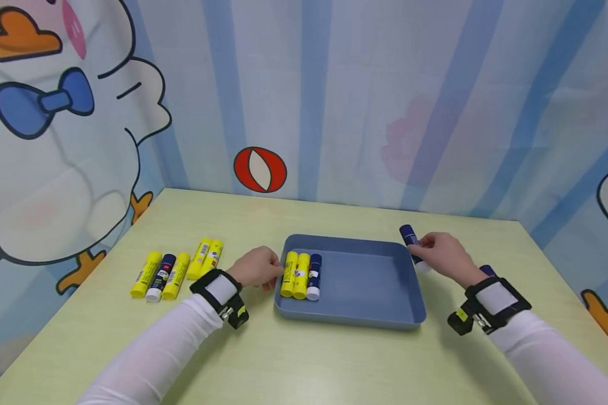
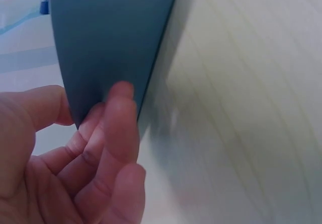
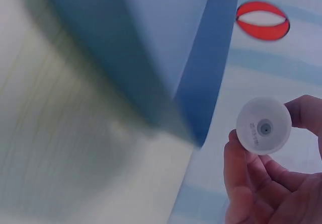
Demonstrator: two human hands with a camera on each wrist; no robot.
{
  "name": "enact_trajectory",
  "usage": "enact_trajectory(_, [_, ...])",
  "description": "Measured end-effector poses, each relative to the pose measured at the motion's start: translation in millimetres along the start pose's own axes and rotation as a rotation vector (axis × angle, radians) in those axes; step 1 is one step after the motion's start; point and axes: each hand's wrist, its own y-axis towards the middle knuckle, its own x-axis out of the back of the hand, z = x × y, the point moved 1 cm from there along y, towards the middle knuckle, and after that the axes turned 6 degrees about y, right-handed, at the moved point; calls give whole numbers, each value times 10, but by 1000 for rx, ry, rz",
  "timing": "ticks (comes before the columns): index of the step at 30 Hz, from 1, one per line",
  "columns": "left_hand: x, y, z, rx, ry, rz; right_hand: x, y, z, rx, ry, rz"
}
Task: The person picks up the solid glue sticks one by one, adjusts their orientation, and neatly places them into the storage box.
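Head view: right hand pinches dark-blue glue stick between thumb and fingers, just right of tray, white end free. Left hand pinches tray's left wall, presumably steadying it. Three sticks lie abreast inside, left, probably to save room.

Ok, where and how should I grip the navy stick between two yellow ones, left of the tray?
Probably by its two ends, fingertips coming down from above. The navy stick lies flat with yellow sticks close along both sides, leaving little room at its flanks; its white near end and dark far end look free.
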Motion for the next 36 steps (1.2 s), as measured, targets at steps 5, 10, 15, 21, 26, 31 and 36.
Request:
enact_trajectory(5, [-6,9,2,4,0,3,-141,25,304,33,24,54])
enact_trajectory(10, [2,9,1,2,-5,-4,-313,54,537,89,-24,113])
enact_trajectory(15, [-4,3,4,-3,-15,-3,-505,72,702,121,-57,191])
enact_trajectory(21, [-7,-1,-2,1,-14,4,-756,128,855,95,-87,267])
enact_trajectory(26, [-4,8,-3,11,-15,6,-905,210,932,65,-90,315])
enact_trajectory(31, [-19,9,1,21,-24,7,-1000,278,983,23,-100,346])
enact_trajectory(36, [-6,-1,-6,28,-17,10,-1109,342,986,-32,-114,376])
